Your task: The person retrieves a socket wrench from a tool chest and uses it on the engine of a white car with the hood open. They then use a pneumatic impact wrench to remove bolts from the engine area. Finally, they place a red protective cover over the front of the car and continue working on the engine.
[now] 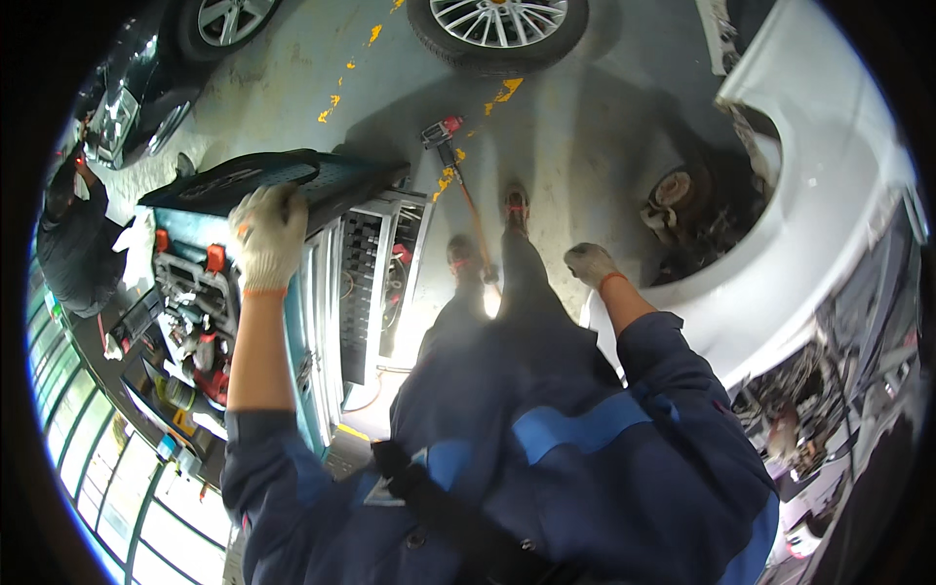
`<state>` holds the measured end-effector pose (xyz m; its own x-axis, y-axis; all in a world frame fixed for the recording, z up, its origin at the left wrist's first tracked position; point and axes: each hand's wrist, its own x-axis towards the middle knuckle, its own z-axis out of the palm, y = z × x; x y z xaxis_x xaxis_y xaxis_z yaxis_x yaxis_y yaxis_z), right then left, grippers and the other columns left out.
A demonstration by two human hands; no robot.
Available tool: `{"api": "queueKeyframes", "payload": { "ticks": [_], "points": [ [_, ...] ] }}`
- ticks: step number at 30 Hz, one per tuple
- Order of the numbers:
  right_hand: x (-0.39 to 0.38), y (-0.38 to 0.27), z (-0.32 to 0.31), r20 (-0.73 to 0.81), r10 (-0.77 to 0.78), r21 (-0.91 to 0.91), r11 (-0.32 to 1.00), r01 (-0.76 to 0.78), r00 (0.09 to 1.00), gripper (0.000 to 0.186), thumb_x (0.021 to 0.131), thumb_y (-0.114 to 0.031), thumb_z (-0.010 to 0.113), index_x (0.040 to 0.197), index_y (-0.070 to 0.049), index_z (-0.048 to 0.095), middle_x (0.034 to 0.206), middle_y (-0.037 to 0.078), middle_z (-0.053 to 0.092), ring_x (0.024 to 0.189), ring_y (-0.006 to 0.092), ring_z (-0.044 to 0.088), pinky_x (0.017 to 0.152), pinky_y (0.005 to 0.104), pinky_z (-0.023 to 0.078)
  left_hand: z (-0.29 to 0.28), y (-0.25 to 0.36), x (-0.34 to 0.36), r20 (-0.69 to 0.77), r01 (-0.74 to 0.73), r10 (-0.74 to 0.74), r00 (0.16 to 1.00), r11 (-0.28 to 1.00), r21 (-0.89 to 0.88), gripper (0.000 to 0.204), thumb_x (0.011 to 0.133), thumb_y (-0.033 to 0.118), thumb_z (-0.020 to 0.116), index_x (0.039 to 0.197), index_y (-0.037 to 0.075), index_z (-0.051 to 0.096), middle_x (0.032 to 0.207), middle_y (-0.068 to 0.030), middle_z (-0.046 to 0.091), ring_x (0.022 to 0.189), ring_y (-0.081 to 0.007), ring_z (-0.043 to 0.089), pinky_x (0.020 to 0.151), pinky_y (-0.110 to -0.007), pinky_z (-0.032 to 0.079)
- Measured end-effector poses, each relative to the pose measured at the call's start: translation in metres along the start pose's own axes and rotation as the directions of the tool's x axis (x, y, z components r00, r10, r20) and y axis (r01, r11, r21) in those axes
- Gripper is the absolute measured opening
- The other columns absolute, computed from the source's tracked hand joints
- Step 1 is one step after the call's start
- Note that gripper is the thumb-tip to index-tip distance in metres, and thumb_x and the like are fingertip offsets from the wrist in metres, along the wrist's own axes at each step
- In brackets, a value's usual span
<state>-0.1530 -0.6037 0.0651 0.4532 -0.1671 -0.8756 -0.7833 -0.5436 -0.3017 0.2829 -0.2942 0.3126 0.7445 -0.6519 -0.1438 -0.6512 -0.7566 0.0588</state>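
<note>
My left hand [268, 237], in a white knit glove, is closed over the edge of a dark panel [234, 185] at the far end of a teal tool cart [310, 395]. Tools lie in the cart's top tray. On the cart's right side, drawers stand pulled out, and one drawer [359, 292] holds rows of sockets. My right hand [591, 264], gloved too, hangs with curled fingers beside the white car fender [780, 283], apart from it. Whatever its fingers may hold is hidden.
A red-and-black impact wrench [442, 134] with an orange hose lies on the floor ahead. Beyond it is a car wheel [499, 29]. The right wheel well exposes a hub [673, 189]. A dark car [146, 83] and another person [80, 239] are at the left.
</note>
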Motion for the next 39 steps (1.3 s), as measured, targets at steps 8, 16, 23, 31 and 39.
{"api": "queueKeyframes", "payload": {
  "ticks": [8, 16, 23, 31, 39],
  "points": [
    [0.251, -0.055, -0.023, 0.172, 0.024, -0.195, 0.981, 0.01, 0.985, 0.04, 0.098, -0.038, 0.059, 0.116, -0.008, 0.079, 0.126, 0.017, 0.074, 0.117, 0.0378, 0.07, 0.102, 0.0445, 0.053, -0.008, 0.001, -0.007, 0.015, 0.024, -0.024, 1.0, 0.999, 0.022, 0.023, 0.088, 0.008, 0.062, 0.105, 0.002, 0.076, 0.099, -0.0148, 0.073, 0.093, -0.0314, 0.067, 0.09, -0.046, 0.05],
    [0.427, -0.134, 0.025, 0.336, -0.387, -0.792, 0.378, 0.48, 0.859, 0.017, 0.092, -0.006, 0.064, 0.092, -0.011, 0.081, 0.097, 0.006, 0.08, 0.092, 0.0281, 0.079, 0.07, 0.045, 0.065, -0.028, 0.001, -0.014, 0.175, 0.086, -0.103, 0.979, 0.991, 0.099, 0.025, 0.09, 0.019, 0.06, 0.103, 0.001, 0.073, 0.105, -0.0152, 0.071, 0.101, -0.0325, 0.065, 0.091, -0.051, 0.05],
    [0.514, -0.162, 0.098, 0.066, -0.004, -0.088, 0.996, 0.01, 0.998, 0.046, 0.087, -0.036, 0.068, 0.125, -0.011, 0.072, 0.127, 0.014, 0.074, 0.12, 0.0318, 0.07, 0.103, 0.0424, 0.054, -0.026, -0.013, -0.004, 0.325, 0.036, -0.092, 0.941, 0.984, 0.174, 0.045, 0.106, 0.043, 0.048, 0.122, 0.008, 0.07, 0.119, -0.0173, 0.071, 0.111, -0.0383, 0.067, 0.105, -0.059, 0.047],
    [0.615, -0.176, 0.165, 0.115, 0.318, 0.074, 0.942, -0.327, 0.941, 0.082, 0.081, -0.056, 0.073, 0.141, -0.001, 0.059, 0.137, 0.022, 0.069, 0.129, 0.0361, 0.066, 0.109, 0.0461, 0.051, -0.004, -0.02, 0.025, 0.411, 0.116, -0.199, 0.89, 0.969, 0.219, 0.043, 0.106, 0.043, 0.047, 0.119, 0.007, 0.069, 0.115, -0.0167, 0.07, 0.109, -0.0378, 0.067, 0.106, -0.059, 0.046],
    [0.639, -0.189, 0.203, -0.088, 0.48, 0.027, 0.877, -0.48, 0.873, 0.076, 0.077, -0.052, 0.081, 0.134, -0.008, 0.057, 0.131, 0.016, 0.064, 0.122, 0.0282, 0.066, 0.096, 0.0485, 0.057, 0.006, -0.011, 0.043, 0.424, 0.177, -0.283, 0.86, 0.946, 0.273, 0.043, 0.106, 0.043, 0.046, 0.115, 0.007, 0.067, 0.11, -0.0162, 0.069, 0.108, -0.0373, 0.066, 0.107, -0.059, 0.045]
  ]
}}
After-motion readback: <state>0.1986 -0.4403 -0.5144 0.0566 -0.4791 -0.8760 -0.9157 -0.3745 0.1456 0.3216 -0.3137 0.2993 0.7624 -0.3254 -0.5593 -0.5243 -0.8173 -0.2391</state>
